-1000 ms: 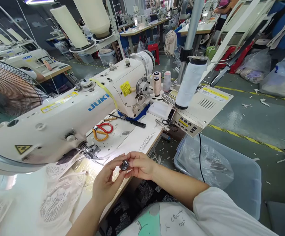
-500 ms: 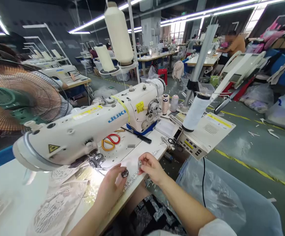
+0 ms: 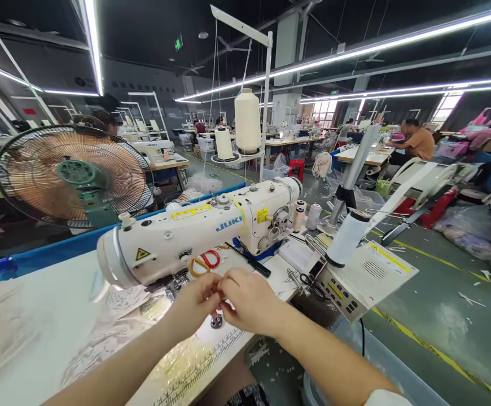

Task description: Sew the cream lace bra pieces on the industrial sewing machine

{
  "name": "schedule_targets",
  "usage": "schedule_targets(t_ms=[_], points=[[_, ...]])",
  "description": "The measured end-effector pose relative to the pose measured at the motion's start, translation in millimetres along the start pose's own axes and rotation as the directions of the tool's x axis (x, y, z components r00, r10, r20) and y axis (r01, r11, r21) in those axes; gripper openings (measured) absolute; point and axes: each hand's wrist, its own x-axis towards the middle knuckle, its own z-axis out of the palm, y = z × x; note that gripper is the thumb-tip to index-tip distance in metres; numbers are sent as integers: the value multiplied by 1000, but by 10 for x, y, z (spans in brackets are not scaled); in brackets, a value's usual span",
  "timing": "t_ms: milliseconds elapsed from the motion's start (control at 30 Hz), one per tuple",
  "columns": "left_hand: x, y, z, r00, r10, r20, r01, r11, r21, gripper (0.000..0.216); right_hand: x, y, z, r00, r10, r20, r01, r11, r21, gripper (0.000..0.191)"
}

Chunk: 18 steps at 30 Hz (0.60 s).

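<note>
My left hand [image 3: 195,301] and my right hand [image 3: 249,301] meet fingertip to fingertip over the white table [image 3: 38,316], in front of the white Juki sewing machine [image 3: 194,234]. Both hands are closed in a pinch. What the fingers hold is hidden. A small round metal bobbin part [image 3: 216,321] sits just under the touching fingertips, above a printed ruler strip [image 3: 211,355]. I cannot tell whether it hangs from the fingers or rests on the table. White lace fabric [image 3: 114,321] lies under the machine's needle end, lit by the machine lamp.
Red and yellow scissors [image 3: 205,262] and a black tool [image 3: 251,264] lie on the machine bed. A control box [image 3: 368,279] with a white thread cone [image 3: 347,239] stands right. A fan [image 3: 74,175] runs at left. A clear bin [image 3: 347,349] sits below. Other people work at far tables.
The view has tilted up towards the hall. My hands, apart half a second ago with one metal piece each, have come together, and one metal part now shows under the fingertips.
</note>
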Motion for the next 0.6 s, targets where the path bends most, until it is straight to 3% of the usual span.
schedule_targets(t_ms=[100, 167, 267, 400, 600], points=[[145, 296, -224, 992, 82, -99, -68, 988, 140, 22, 439, 177, -364, 996, -39, -85, 42, 999, 29, 28], [262, 522, -382, 978, 140, -157, -99, 965, 244, 25, 794, 340, -606, 980, 83, -178, -94, 994, -49, 21], [457, 839, -560, 956, 208, -205, -130, 932, 339, 24, 1279, 542, -819, 940, 303, -158, -326, 933, -153, 28], [676, 1078, -673, 947, 232, -224, -113, 889, 443, 19, 1601, 628, -813, 927, 368, -75, -375, 912, -164, 17], [907, 1087, -701, 950, 199, -239, -48, 854, 518, 17, 1607, 612, -779, 927, 359, -106, -368, 927, -75, 10]])
